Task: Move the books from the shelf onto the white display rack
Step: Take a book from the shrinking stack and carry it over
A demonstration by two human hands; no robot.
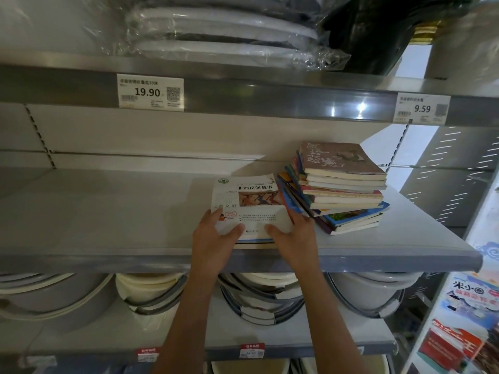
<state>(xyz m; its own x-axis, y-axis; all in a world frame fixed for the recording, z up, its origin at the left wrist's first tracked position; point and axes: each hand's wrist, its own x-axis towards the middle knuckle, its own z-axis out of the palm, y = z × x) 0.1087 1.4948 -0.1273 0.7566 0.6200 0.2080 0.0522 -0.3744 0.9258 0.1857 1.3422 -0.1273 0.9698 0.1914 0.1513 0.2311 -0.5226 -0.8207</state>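
Head view: your left hand (pixel 216 240) and right hand (pixel 293 236) each gripped the white book's (pixel 249 203) near edge; it lay flat just left of the book stack (pixel 340 184), long axis running away from you.

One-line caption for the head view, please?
Both hands, left and right, grip a white book beside the leaning stack.

The shelf (pixel 108 211) lay bare from its left edge to the white book (pixel 248 203) near the front edge. A leaning book stack (pixel 340 184) blocked the right side, touching that book. The upper shelf (pixel 243 90) limited overhead clearance.
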